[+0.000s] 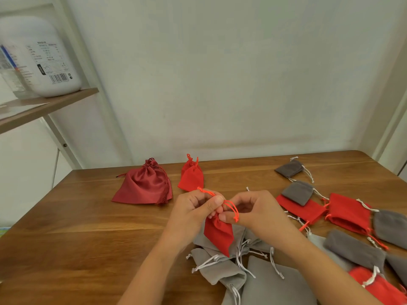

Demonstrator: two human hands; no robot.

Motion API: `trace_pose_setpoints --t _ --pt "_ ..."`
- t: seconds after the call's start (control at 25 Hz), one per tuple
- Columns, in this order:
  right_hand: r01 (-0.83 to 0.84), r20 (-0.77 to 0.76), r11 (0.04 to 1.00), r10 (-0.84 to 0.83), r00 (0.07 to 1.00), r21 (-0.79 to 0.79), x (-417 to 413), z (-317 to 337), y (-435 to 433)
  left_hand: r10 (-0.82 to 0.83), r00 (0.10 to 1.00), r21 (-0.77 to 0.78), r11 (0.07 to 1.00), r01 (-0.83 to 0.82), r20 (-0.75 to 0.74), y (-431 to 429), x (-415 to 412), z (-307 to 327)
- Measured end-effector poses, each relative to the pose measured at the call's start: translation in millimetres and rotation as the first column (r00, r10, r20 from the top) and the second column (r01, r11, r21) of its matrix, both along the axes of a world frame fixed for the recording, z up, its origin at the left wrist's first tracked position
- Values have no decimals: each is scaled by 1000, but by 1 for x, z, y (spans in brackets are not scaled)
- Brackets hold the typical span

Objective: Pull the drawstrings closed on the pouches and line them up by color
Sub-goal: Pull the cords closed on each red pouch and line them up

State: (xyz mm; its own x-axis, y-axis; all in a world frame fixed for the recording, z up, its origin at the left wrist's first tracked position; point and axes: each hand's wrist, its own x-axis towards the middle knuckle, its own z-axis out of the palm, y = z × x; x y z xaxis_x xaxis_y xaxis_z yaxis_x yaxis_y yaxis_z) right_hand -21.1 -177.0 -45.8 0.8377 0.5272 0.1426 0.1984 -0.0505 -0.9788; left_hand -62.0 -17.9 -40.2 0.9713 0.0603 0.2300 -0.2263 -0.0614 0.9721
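Observation:
A small red pouch hangs in the air above the table's near middle. My left hand pinches its gathered neck and one orange-red drawstring. My right hand pinches the other drawstring loop close by. At the back lie a dark red satin pouch and a bright red pouch, both drawn closed, side by side. Light grey pouches with white cords lie in a heap under my hands.
On the wooden table, at the right, lie several loose grey pouches and red pouches, some overlapping. A shelf with a white jug stands at the far left, off the table. The wall runs behind.

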Motion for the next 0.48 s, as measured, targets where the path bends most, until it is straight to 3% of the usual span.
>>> trace_pose_setpoints --t 0.2,0.36,0.48 --pt "-17 58 998 13 998 56 -6 0 7 -59 996 -89 995 53 -60 5 1 -3" --pt "119 127 990 -109 986 -77 -4 -1 8 -163 983 -88 984 156 -80 15 4 -7" --pt "92 127 991 -78 989 -101 -5 -1 7 -235 966 -65 971 229 -109 24 4 -5"
